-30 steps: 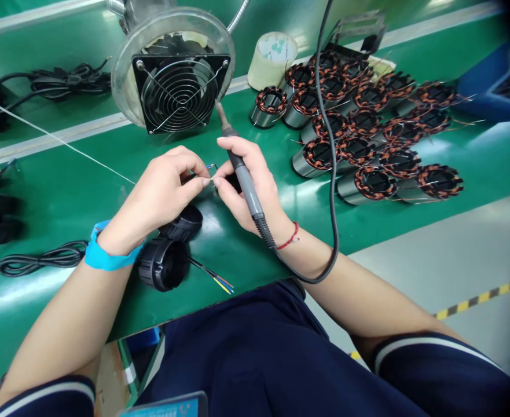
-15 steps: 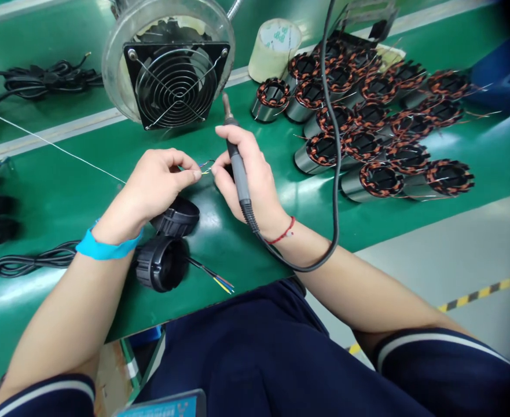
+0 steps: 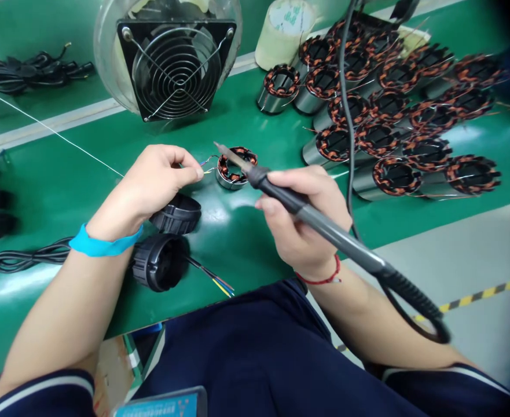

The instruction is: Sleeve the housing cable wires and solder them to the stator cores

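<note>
My left hand (image 3: 163,174) is closed in a pinch on thin coloured wires (image 3: 206,171) that run to a copper-wound stator (image 3: 236,184) on the bench. A thin silvery wire (image 3: 70,141), looking like solder, runs from the upper left to behind this hand. My right hand (image 3: 309,220) grips a soldering iron (image 3: 324,229), its tip pointing left above the stator. Below my left hand are two black round plastic housings, one (image 3: 177,215) partly under the hand and another (image 3: 159,263) nearer me. Brown, blue and yellow leads (image 3: 217,281) stick out of the nearer housing.
Several copper-wound stators (image 3: 396,176) stand grouped at the right. A black fan with a wire guard (image 3: 179,75) is at the back, beside a tape roll (image 3: 281,40). Coiled black cables (image 3: 33,255) lie at the left. The iron's cord (image 3: 345,87) hangs down behind my right hand.
My right hand has moved right and towards me with the soldering iron, its tip swinging down and left. The stator behind it now shows. My left hand keeps its pinch.
</note>
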A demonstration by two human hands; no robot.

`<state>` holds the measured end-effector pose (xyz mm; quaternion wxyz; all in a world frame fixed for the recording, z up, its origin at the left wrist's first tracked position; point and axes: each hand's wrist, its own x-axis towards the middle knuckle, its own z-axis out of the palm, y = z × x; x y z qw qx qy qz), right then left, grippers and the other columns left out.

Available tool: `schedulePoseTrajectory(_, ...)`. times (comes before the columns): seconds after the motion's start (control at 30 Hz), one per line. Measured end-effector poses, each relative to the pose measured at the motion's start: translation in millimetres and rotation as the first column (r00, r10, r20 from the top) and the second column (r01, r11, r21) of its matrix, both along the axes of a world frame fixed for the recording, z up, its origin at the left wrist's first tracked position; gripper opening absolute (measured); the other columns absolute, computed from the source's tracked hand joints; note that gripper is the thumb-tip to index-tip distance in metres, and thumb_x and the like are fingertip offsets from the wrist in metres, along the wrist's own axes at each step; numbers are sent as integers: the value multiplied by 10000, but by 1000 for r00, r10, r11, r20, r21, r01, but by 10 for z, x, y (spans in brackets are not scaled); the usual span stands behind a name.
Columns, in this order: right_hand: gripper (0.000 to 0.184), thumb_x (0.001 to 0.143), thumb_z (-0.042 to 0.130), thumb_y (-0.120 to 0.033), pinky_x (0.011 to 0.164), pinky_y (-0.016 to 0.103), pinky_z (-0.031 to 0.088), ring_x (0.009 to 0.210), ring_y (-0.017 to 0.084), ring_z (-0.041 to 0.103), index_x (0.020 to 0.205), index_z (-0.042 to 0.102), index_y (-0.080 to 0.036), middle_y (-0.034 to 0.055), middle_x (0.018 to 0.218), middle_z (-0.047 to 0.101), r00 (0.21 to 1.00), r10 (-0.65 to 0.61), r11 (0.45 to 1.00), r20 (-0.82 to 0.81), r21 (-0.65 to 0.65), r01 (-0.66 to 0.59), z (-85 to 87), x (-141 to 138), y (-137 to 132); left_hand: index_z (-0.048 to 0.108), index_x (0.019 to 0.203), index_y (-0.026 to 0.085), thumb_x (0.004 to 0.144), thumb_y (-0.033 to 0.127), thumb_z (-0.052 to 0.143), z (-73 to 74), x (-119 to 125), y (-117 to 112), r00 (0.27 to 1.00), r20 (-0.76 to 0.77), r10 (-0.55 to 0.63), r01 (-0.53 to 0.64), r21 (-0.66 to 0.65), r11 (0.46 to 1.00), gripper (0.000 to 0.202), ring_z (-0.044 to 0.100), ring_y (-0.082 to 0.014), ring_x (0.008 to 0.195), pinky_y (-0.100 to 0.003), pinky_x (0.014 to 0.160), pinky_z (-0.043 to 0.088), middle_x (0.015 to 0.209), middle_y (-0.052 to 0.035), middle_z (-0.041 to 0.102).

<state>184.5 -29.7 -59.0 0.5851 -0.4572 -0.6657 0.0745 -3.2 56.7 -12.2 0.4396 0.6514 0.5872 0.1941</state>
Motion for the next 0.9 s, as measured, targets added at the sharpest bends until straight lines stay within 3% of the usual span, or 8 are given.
schedulePoseTrajectory(0.1, 212, 838, 624, -231, 559, 335, 540, 638, 165, 638, 1046, 612, -270, -8, 760, 654, 998, 1, 997, -61, 77, 3, -121, -10, -38, 679, 658, 168, 683, 218, 654, 2, 5, -5, 1000, -5, 10, -10, -13, 1000, 61, 591, -169, 704, -323, 713, 468, 685, -14, 668)
schedulePoseTrajectory(0.23, 167, 844, 628, -258, 521, 316, 532, 615, 159, 642, 1009, 609, -274, 6, 760, 630, 994, -2, 998, -106, 59, 9, -205, -28, -46, 668, 651, 173, 681, 218, 661, -2, 10, -13, 1000, -9, 29, -29, -11, 1000, 55, 567, -162, 664, -329, 686, 469, 633, -4, 618)
schedulePoseTrajectory(0.67, 137, 886, 576, -336, 556, 349, 562, 642, 178, 661, 1015, 582, -290, 26, 813, 644, 999, -7, 1000, -46, -5, 7, -228, -55, -77, 658, 626, 187, 704, 221, 670, -24, 10, -12, 1000, 9, 19, -19, 12, 1000, 86, 597, -174, 671, -329, 648, 492, 624, -1, 608)
schedulePoseTrajectory(0.9, 128, 823, 634, -268, 495, 309, 551, 570, 158, 653, 949, 616, -257, 11, 742, 658, 997, 13, 998, -76, 67, -8, -205, -59, -48, 657, 625, 185, 705, 229, 667, -39, 5, -4, 999, 7, 32, -32, 13, 999, 92, 592, -174, 664, -324, 631, 484, 600, -1, 582)
